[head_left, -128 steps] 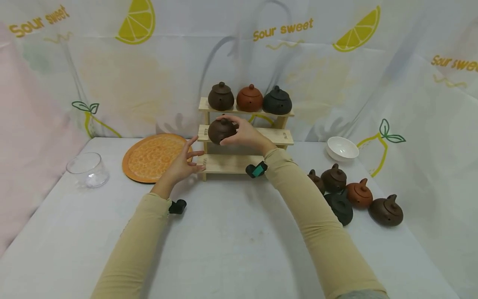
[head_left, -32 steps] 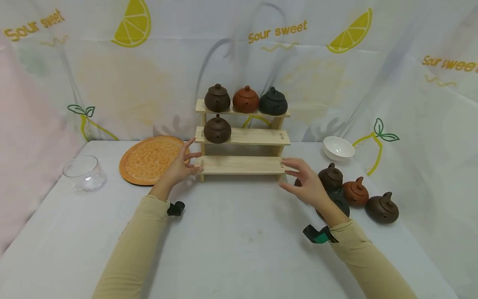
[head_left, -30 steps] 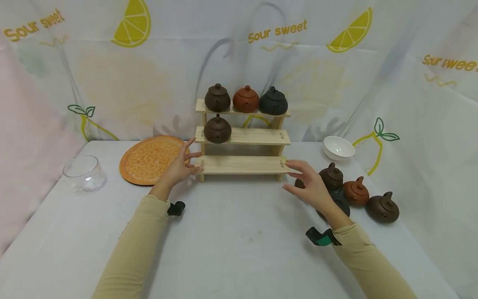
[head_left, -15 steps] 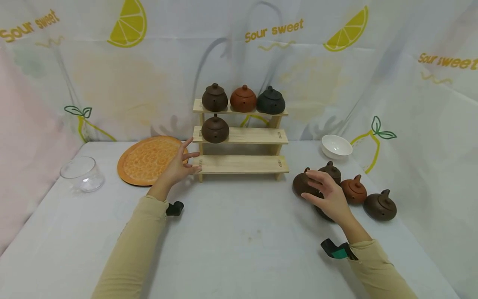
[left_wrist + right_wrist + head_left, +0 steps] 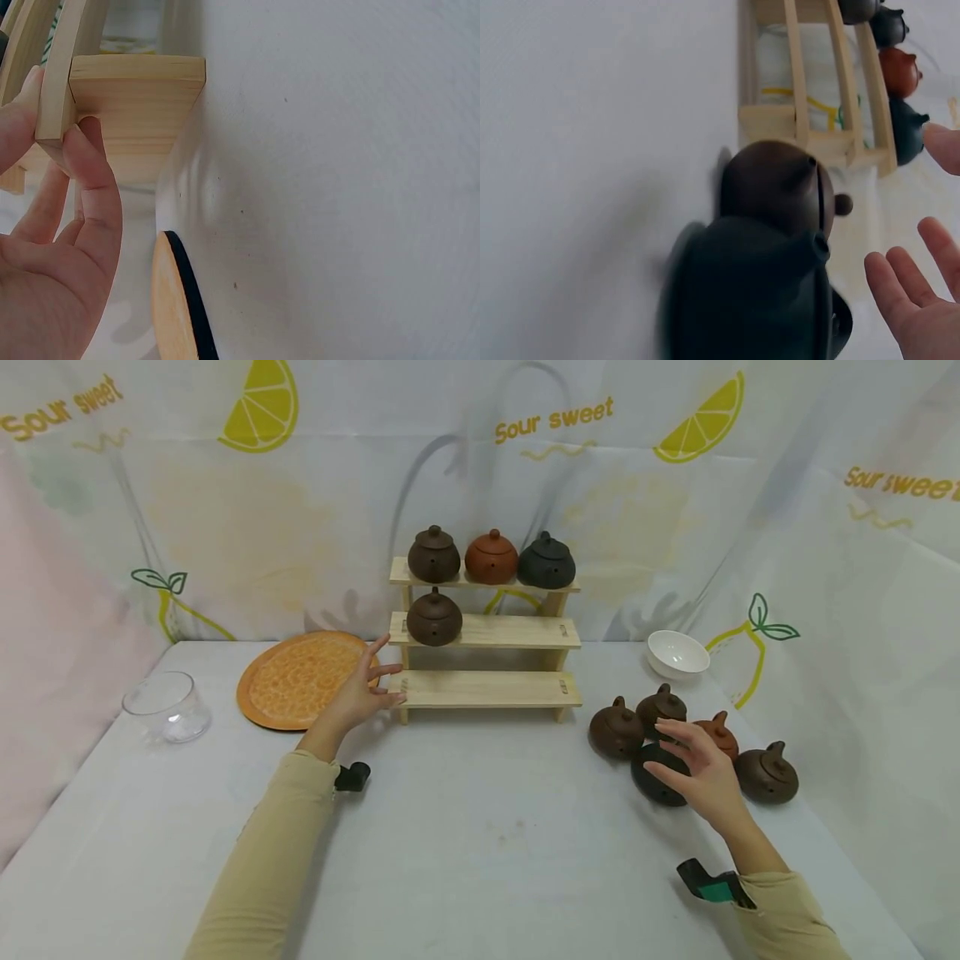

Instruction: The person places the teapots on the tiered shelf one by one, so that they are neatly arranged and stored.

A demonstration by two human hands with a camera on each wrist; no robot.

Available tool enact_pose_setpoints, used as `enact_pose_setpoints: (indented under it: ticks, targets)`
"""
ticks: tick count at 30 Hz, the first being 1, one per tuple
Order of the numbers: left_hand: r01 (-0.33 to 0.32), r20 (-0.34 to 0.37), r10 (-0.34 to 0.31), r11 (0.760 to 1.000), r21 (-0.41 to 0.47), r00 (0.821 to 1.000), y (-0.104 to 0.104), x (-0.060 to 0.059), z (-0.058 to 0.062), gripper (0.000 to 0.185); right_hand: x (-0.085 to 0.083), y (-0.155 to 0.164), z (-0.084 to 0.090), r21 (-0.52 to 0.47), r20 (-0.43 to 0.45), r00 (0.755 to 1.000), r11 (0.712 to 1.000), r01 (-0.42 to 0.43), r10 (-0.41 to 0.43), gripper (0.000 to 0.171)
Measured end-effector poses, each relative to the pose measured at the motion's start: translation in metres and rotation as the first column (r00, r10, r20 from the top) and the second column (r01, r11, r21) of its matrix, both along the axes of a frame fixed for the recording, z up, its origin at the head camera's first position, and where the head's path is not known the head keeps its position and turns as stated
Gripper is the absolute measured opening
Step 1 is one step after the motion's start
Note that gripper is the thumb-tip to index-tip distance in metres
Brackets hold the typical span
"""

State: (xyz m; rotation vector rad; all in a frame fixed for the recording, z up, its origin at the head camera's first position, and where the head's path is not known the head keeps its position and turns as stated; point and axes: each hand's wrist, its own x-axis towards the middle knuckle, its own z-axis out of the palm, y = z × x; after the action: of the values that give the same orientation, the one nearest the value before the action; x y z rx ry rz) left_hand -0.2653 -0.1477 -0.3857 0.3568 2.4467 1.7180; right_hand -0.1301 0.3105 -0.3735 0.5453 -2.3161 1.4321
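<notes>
With its thumb and fingers, my left hand [image 5: 351, 700] pinches the left end of the lowest plank of a three-tier wooden display stand [image 5: 487, 690]; the left wrist view shows this grip on the plank end [image 5: 57, 97]. My right hand [image 5: 707, 779] hovers with fingers spread and nothing held, over a black teapot [image 5: 654, 777] that it partly hides. Around it sit a dark brown teapot [image 5: 615, 732], another brown teapot [image 5: 662, 706], a reddish teapot [image 5: 722, 733] and a brown teapot [image 5: 768, 775]. On the middle tier stands one brown teapot [image 5: 434, 620].
Brown [image 5: 434, 558], reddish [image 5: 491, 560] and black teapots [image 5: 547, 564] line the top tier. A round pizza-patterned board [image 5: 300, 681] and a clear glass bowl [image 5: 167, 706] lie left. A white bowl [image 5: 677, 655] stands at the back right, before the lemon-print cloth [image 5: 637, 510].
The right hand set the brown teapot on the middle tier's left end, let go, and moved right and toward me to the loose teapots. The left hand stays at the stand.
</notes>
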Motion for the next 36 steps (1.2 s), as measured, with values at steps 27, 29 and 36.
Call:
enact_pose_setpoints:
  ticks: [27, 29, 36]
  targets:
    - [0.023, -0.026, -0.022, 0.999, 0.033, 0.999, 0.000, 0.001, 0.001, 0.096, 0.004, 0.037, -0.007, 0.371, 0.505, 0.823, 0.927, 0.063, -0.258, 0.081]
    - [0.025, -0.026, -0.024, 0.999, 0.038, 0.999, 0.000, 0.000, 0.000, 0.096, 0.004, 0.037, -0.007, 0.391, 0.534, 0.798, 0.919, 0.059, -0.278, 0.084]
    - [0.017, -0.021, -0.017, 0.999, 0.031, 1.000, 0.000, 0.000, -0.001, 0.096, 0.000, 0.036, -0.013, 0.358, 0.538, 0.817, 0.934, 0.004, -0.210, 0.092]
